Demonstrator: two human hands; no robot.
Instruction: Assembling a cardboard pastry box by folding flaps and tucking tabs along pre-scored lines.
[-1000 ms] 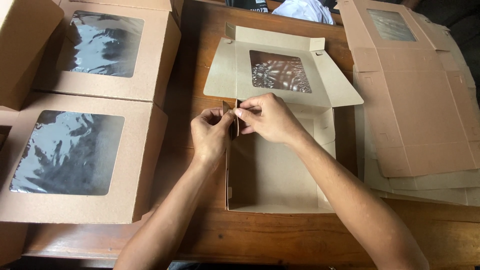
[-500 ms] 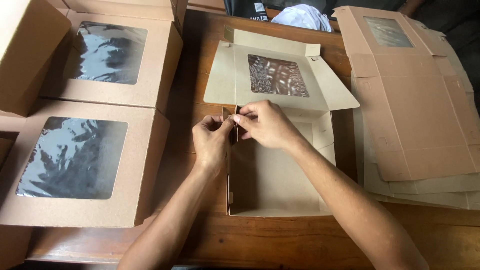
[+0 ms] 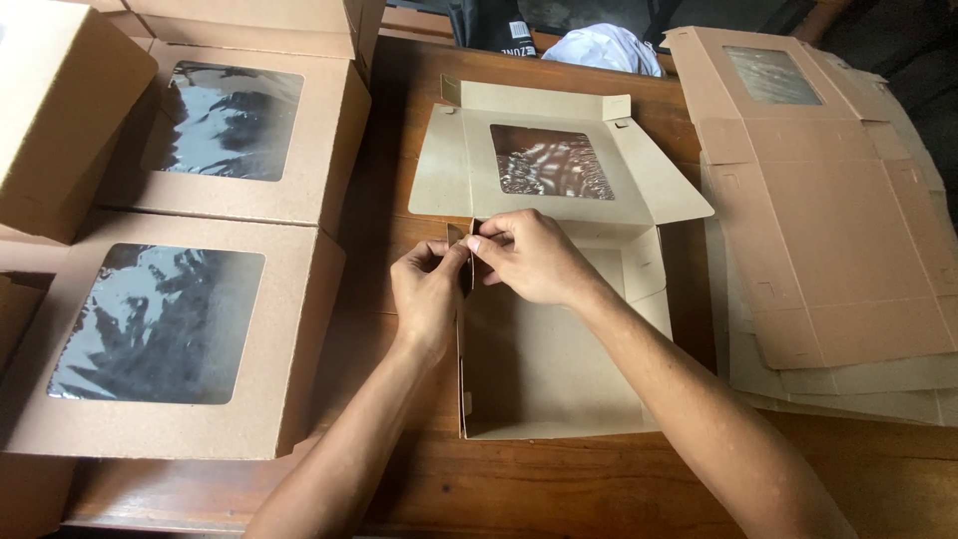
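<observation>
brown cardboard box (image 3: pixel 559 369) | half-folded | windowed lid open | on table

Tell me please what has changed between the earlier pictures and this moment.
Very little. Both hands, the left hand and the right hand, stay pinched together at the back left corner of the half-folded box; only the fingers shift slightly. Its windowed lid remains open and flat. The finished boxes and the stack of flat blanks have not moved; the view only shifted a little.
</observation>
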